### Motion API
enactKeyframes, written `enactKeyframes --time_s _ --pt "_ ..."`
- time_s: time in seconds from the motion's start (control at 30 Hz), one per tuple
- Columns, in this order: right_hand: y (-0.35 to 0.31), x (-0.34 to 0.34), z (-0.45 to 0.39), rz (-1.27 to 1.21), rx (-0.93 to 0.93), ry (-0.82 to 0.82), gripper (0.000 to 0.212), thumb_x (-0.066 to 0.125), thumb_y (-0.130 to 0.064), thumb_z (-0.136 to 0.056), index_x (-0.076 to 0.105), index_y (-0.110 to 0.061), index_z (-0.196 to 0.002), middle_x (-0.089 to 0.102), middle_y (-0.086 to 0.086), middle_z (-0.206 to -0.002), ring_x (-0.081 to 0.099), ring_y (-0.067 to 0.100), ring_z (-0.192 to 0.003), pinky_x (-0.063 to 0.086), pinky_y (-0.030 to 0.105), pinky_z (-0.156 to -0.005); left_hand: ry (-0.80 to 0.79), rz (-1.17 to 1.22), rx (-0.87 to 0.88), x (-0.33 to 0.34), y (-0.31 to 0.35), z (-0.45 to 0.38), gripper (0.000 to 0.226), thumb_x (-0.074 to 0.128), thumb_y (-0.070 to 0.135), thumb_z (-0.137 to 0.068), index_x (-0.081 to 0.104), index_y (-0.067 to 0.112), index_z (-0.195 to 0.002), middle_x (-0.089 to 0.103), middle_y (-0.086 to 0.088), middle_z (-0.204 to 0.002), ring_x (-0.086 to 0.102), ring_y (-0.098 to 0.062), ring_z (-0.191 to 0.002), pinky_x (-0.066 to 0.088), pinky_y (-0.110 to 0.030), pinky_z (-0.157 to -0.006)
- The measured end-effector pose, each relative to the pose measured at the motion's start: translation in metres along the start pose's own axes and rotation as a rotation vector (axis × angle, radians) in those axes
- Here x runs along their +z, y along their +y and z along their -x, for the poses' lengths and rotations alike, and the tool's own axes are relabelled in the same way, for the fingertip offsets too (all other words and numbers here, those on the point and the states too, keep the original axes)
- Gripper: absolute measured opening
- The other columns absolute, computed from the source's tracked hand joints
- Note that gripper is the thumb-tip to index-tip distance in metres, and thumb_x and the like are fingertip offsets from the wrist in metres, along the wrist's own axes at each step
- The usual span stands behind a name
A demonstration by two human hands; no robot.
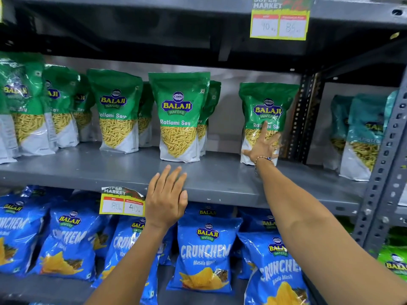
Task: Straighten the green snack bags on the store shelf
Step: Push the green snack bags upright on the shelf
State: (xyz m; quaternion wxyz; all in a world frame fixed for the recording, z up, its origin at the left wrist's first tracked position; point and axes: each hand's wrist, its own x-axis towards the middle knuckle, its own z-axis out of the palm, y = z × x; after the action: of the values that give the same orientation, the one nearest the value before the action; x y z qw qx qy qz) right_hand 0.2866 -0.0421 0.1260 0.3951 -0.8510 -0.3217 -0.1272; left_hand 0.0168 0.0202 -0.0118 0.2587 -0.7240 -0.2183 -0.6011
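Note:
Green Ratlami Sev bags stand upright in a row on the grey middle shelf point(123, 170). The rightmost green bag point(267, 102) stands apart from the rest, and my right hand point(263, 146) lies flat against its lower front with fingers spread, one fingertip up at the printed name. The middle green bag point(179, 115) stands alone at the front, with another bag behind it. My left hand point(166, 197) hovers open in front of the shelf edge, just below that middle bag, touching nothing. More green bags point(116, 111) fill the left side.
Blue Crunchem bags point(204, 252) pack the lower shelf. A yellow price tag point(122, 204) hangs on the shelf edge, another price tag point(279, 20) on the shelf above. A perforated metal upright point(383, 164) rises at the right, with teal bags point(361, 137) beyond it.

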Motion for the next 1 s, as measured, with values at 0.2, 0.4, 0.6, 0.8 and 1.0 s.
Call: enactKeyframes --time_s 0.2,0.4,0.6,0.8,1.0 --pt "-0.001 -0.004 0.007 0.013 -0.008 0.009 0.118 0.079 -0.021 -0.077 -0.014 -0.040 -0.148 -0.015 0.029 -0.156 0.008 0.055 -0.142 0.023 0.068 -0.109 0.013 -0.002 -0.006 -0.001 0.001 0.000 0.050 0.025 0.030 -0.102 0.067 0.007 -0.117 0.065 -0.013 -0.125 0.049 -0.031 -0.127 0.036 -0.046 -0.104" --pt "0.006 -0.013 0.019 -0.020 -0.032 0.011 0.118 0.078 -0.015 -0.078 -0.015 -0.041 -0.147 -0.020 0.028 -0.155 0.001 0.055 -0.142 0.022 0.068 -0.108 -0.010 0.011 -0.008 -0.005 0.002 -0.001 0.048 0.026 0.030 -0.102 0.064 0.008 -0.119 0.065 -0.012 -0.126 0.052 -0.032 -0.124 0.036 -0.046 -0.104" --pt "0.009 -0.023 0.036 -0.029 -0.050 0.001 0.116 0.075 -0.016 -0.081 -0.018 -0.039 -0.146 -0.023 0.028 -0.154 0.000 0.056 -0.142 0.023 0.066 -0.110 -0.055 0.025 -0.033 -0.010 0.004 -0.001 0.049 0.025 0.031 -0.103 0.064 0.008 -0.121 0.064 -0.012 -0.126 0.052 -0.032 -0.124 0.034 -0.045 -0.106" --pt "0.013 -0.033 0.056 0.026 -0.099 0.052 0.119 0.078 -0.025 -0.078 -0.017 -0.035 -0.148 -0.015 0.034 -0.153 0.017 0.058 -0.139 0.033 0.060 -0.106 -0.115 0.038 -0.032 -0.015 0.004 -0.001 0.048 0.025 0.030 -0.103 0.057 0.009 -0.130 0.060 -0.013 -0.132 0.049 -0.033 -0.128 0.031 -0.045 -0.109" --pt "0.016 -0.049 0.080 -0.012 -0.145 0.087 0.118 0.080 -0.023 -0.076 -0.011 -0.037 -0.149 -0.013 0.033 -0.154 0.024 0.059 -0.134 0.038 0.060 -0.103 -0.195 0.052 -0.051 -0.019 0.004 -0.002 0.050 0.021 0.031 -0.103 0.048 0.011 -0.141 0.050 -0.011 -0.144 0.040 -0.031 -0.137 0.028 -0.045 -0.112"
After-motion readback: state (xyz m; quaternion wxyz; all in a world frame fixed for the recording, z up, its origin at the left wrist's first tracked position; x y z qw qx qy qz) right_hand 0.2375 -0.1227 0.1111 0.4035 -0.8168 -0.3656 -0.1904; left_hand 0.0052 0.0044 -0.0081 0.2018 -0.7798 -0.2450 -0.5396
